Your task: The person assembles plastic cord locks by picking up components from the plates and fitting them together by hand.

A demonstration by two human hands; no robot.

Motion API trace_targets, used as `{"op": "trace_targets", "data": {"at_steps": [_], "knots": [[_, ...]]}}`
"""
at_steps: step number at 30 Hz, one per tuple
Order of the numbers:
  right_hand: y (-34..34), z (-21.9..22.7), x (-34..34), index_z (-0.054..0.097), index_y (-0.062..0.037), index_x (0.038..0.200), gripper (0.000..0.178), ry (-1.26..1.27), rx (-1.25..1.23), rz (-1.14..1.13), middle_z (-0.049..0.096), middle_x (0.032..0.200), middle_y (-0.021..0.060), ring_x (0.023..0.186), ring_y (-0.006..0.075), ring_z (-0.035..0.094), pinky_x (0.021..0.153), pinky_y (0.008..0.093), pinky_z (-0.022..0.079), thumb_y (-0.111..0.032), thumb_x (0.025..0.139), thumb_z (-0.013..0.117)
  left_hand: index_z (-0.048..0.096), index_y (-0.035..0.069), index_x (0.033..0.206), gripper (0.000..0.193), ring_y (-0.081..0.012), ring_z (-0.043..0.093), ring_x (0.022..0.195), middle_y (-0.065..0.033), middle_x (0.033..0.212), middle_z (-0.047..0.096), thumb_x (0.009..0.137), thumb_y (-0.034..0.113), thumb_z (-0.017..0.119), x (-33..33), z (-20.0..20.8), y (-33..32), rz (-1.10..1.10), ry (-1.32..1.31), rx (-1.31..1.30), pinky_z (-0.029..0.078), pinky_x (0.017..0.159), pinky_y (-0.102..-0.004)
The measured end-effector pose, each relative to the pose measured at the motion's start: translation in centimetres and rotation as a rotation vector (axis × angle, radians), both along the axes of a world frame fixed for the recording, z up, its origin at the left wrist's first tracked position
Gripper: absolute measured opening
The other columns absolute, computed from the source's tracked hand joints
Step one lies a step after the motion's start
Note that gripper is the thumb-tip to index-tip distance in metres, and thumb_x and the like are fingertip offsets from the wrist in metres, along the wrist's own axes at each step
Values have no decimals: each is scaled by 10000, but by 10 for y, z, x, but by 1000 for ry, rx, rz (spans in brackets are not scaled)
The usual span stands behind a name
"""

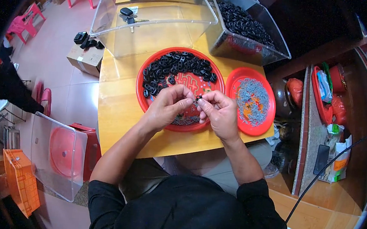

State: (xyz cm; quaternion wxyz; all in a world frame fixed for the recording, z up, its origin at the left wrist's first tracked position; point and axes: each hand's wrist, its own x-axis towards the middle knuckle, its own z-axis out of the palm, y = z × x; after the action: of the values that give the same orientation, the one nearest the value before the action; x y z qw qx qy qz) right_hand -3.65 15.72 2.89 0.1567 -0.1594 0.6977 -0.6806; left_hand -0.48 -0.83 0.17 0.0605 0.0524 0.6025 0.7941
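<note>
Over a round red tray (pixel 139 94), my two hands meet fingertip to fingertip. A small black plastic part (pixel 199 97) is pinched between the thumb and forefinger of my right hand (pixel 221 115). Thumb and forefinger of my left hand (pixel 170 104) are pressed together right beside that part; what they hold, if anything, is too small to make out. Many black oval parts with holes (pixel 179 63) fill the tray's far and left sides. Small grey screws (pixel 187 120) lie along its near side, partly behind my hands.
A smaller red plate (pixel 271 110) of grey screws (pixel 253 98) stands to the right. Behind are a clear bin (pixel 151 36) with keys (pixel 130 17) showing through and another bin (pixel 249 48) full of black parts. A cardboard box (pixel 84 59) sits left of the yellow table (pixel 115 126).
</note>
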Motion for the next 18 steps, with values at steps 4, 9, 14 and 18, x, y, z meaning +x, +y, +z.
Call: {"op": "trace_targets", "data": {"at_steps": [4,9,14,18], "knots": [[1,-1,0,567,-2,813,28,17,10,-1,572,674,29,529,47,526,448,180,453,-25,829,572,525,24,858,89,-40,456,720,31,783,513,862,109,549,0,1,-2,-20,-35,-10,390,635,-189],[1,-3,1,567,-3,811,27,42,20,9,573,674,28,525,43,518,453,175,445,-25,827,570,525,25,853,100,-36,453,708,35,769,508,868,122,544,0,1,1,0,8,-8,387,620,-188],[2,-1,2,565,-2,809,27,92,45,3,570,669,23,516,41,512,449,173,435,-22,826,572,525,27,847,104,-30,441,691,42,755,500,873,127,537,1,2,1,-2,-10,-25,376,595,-184],[0,-2,2,565,-4,808,23,88,44,14,569,666,21,508,39,508,448,172,430,-18,824,572,526,29,838,106,-30,429,672,44,743,493,876,128,533,0,1,1,-2,-15,-43,362,574,-186]]}}
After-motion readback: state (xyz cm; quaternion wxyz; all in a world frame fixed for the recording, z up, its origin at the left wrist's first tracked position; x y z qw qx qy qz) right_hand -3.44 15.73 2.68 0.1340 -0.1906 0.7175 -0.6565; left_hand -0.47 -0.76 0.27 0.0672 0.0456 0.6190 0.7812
